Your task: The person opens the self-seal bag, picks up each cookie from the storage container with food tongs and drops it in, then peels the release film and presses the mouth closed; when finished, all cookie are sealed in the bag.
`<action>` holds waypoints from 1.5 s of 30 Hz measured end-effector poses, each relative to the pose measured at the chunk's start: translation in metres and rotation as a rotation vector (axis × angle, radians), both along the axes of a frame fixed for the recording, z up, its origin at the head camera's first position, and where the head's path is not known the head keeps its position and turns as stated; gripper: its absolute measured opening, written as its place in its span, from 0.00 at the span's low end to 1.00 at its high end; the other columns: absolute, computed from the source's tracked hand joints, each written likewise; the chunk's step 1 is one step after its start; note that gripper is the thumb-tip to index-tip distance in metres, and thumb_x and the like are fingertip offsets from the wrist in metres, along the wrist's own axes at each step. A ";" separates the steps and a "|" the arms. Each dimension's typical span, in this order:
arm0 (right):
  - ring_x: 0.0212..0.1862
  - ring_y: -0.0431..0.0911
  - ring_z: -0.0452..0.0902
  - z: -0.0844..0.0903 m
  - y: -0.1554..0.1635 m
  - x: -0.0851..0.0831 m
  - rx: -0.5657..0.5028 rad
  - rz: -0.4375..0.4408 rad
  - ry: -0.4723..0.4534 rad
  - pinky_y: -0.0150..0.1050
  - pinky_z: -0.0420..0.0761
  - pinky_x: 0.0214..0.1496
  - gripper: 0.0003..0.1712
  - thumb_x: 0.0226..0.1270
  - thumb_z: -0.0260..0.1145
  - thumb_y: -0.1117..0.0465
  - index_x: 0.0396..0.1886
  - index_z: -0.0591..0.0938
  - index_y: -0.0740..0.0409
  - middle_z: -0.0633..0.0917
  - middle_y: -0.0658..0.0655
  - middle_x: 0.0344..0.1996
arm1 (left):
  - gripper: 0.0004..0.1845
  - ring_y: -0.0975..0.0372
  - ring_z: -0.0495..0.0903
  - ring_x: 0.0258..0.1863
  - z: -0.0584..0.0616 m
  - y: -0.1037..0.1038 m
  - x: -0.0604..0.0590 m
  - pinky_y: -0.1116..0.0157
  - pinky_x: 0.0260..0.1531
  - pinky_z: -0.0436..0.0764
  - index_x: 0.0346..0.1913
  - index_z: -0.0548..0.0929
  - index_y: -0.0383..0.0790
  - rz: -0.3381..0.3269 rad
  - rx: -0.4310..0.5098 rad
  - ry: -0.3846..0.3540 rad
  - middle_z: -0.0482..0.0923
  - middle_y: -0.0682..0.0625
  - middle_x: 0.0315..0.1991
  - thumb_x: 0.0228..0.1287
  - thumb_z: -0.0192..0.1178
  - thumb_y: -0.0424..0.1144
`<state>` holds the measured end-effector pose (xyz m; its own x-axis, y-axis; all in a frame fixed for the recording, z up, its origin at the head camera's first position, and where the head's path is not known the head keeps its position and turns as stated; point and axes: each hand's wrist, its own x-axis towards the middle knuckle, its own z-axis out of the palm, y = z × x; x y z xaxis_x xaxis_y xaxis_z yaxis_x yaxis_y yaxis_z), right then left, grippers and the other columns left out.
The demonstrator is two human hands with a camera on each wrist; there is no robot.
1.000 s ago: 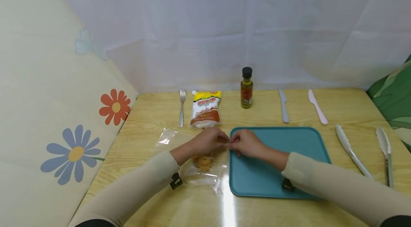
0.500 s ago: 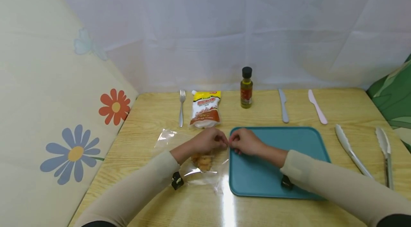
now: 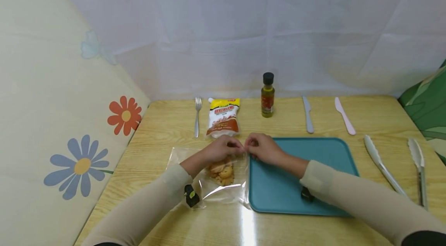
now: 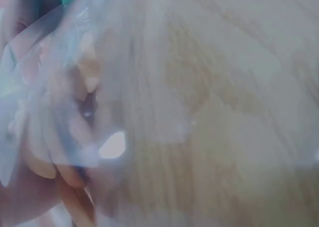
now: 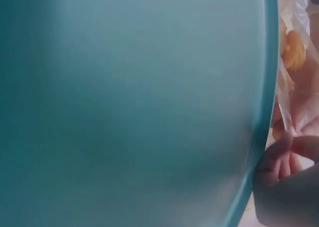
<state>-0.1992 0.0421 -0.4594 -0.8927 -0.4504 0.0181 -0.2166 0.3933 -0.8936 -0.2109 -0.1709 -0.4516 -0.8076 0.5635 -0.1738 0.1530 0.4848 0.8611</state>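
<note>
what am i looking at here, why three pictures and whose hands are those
A person wears three cameras: one on the head, one on each wrist. The wide picture is the head view, looking down at a wooden table. The left hand and right hand both pinch the top edge of a clear bag with cookies inside. Beside it lies a teal tray. Further back: a fork, a sauce pouch, an oil bottle, two knives and tongs. The blurry left wrist picture looks through the bag; the right wrist picture is mostly tray.
</note>
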 end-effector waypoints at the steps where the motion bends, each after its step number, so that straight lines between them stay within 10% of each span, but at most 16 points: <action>1: 0.24 0.39 0.76 0.000 0.000 0.001 0.007 -0.016 0.038 0.34 0.77 0.28 0.02 0.69 0.68 0.68 0.35 0.82 0.61 0.83 0.52 0.23 | 0.08 0.65 0.80 0.37 0.000 0.000 0.000 0.67 0.42 0.79 0.44 0.89 0.32 0.010 0.000 -0.009 0.89 0.47 0.40 0.73 0.64 0.34; 9: 0.33 0.40 0.79 0.002 -0.004 0.010 0.041 -0.061 0.274 0.35 0.80 0.38 0.07 0.62 0.76 0.68 0.31 0.84 0.56 0.86 0.51 0.29 | 0.08 0.65 0.80 0.37 -0.001 -0.003 0.001 0.66 0.43 0.78 0.44 0.88 0.28 0.046 0.029 -0.030 0.88 0.45 0.38 0.72 0.64 0.32; 45: 0.27 0.37 0.77 0.001 -0.018 0.010 0.139 -0.126 0.264 0.32 0.78 0.32 0.05 0.59 0.78 0.65 0.26 0.89 0.57 0.86 0.49 0.22 | 0.12 0.69 0.82 0.40 0.001 -0.004 -0.001 0.71 0.45 0.79 0.50 0.86 0.21 0.111 0.099 -0.155 0.90 0.43 0.43 0.72 0.62 0.28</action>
